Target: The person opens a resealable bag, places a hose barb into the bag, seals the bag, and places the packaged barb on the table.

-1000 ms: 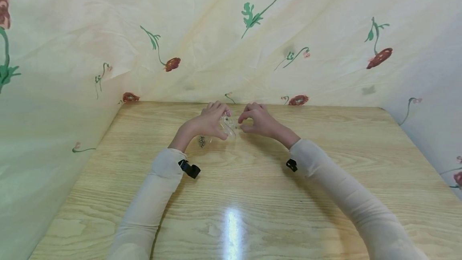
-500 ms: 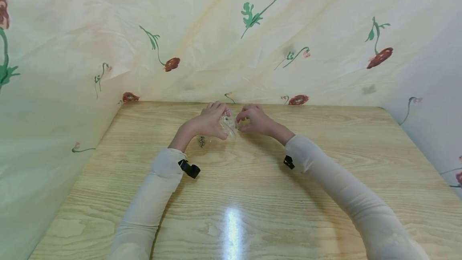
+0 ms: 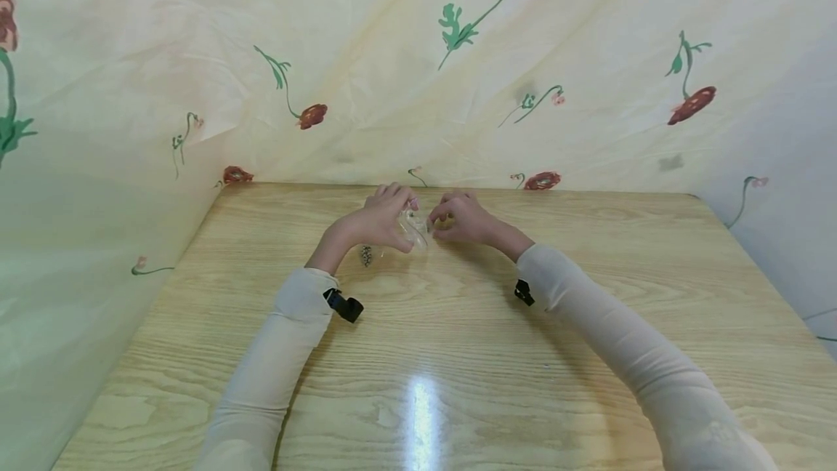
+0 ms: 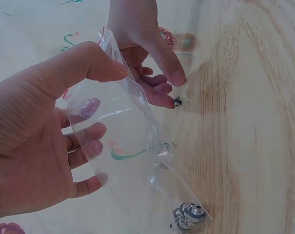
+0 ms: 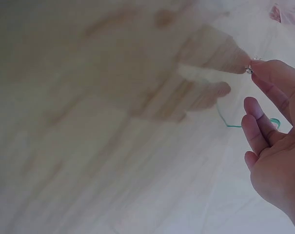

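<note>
Pale wood tabletop point(image 3: 471, 355) spans your foreground. Beyond, small metal parts point(image 4: 191, 217) weigh down the clear plastic bag point(image 4: 123, 117), which your left hand point(image 3: 380, 225) holds, thumb spread from fingers; should that hold slacken, its mouth could slump closed. Your right hand point(image 3: 466, 219) bends its thumb and index finger at a tiny loose piece point(image 4: 177, 102) beside the bag; whether it's gripped, I cannot tell. Poorly pinched, it could roll away. Flowered cloth point(image 3: 366, 57) hangs behind.
</note>
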### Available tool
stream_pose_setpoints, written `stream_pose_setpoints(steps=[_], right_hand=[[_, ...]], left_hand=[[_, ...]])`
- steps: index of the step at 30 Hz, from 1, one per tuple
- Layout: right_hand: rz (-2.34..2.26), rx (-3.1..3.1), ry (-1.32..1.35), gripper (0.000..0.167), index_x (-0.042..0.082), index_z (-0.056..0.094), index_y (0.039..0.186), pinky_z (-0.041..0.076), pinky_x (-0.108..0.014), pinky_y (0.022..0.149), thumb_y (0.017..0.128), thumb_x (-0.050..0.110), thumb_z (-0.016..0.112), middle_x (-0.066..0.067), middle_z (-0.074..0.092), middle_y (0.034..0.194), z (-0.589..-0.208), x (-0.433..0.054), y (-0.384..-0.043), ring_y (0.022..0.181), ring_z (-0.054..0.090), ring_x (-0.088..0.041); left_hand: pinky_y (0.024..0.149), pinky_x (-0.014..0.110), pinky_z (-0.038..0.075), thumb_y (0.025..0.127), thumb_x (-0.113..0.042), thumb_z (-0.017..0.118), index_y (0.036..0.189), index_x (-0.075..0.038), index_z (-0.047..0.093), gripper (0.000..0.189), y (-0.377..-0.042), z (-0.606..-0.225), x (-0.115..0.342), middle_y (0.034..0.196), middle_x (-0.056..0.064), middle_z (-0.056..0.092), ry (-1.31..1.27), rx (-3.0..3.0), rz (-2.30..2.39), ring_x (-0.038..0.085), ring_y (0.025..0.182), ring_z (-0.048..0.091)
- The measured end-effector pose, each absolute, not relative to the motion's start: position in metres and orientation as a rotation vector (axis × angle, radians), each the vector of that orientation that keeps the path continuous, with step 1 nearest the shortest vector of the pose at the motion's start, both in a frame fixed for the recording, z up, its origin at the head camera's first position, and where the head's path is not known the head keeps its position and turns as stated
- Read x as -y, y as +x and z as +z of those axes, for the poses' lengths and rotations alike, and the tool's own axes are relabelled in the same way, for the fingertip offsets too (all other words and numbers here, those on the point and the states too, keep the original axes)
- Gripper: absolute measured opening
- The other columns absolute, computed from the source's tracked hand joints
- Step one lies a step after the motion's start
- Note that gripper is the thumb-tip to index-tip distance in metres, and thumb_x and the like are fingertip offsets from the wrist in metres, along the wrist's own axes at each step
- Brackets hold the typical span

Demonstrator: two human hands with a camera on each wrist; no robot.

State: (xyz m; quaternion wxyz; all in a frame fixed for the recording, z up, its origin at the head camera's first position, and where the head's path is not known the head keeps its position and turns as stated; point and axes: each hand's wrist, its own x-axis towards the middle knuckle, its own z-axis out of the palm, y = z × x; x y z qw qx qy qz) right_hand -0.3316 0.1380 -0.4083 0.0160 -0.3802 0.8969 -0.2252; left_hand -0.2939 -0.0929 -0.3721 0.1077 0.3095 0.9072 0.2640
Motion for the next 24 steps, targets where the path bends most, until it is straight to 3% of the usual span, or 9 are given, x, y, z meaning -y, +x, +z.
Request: stream_pose_setpoints(steps=[13,24], right_hand=[[-0.692,-2.768,-1.162,0.014,0.009,0.078,0.099,0.032,-0.054,0.092,0.086,0.013,0.078,-0.012,0.066,0.094,-0.4081,-0.1378,-0.3317,0.092,0.056,-0.031],[-0.712,-2.769,-1.226,0.012,0.008,0.079,0.095,0.034,-0.057,0.094,0.084,0.010,0.077,-0.009,0.067,0.087,-0.4119,-0.1370,-0.3334,0.088,0.057,-0.027]], left_hand=[[0.101,0.050,0.030,0.079,-0.021,0.078,0.127,-0.005,0.045,0.061,-0.2913,-0.3705,0.0934,0.124,0.011,0.040,0.898,-2.687,0.754,0.033,0.124,0.030],[0.100,0.049,0.030,0.079,-0.021,0.078,0.128,-0.004,0.045,0.062,-0.2913,-0.3713,0.0934,0.124,0.012,0.040,0.907,-2.694,0.745,0.034,0.124,0.031]])
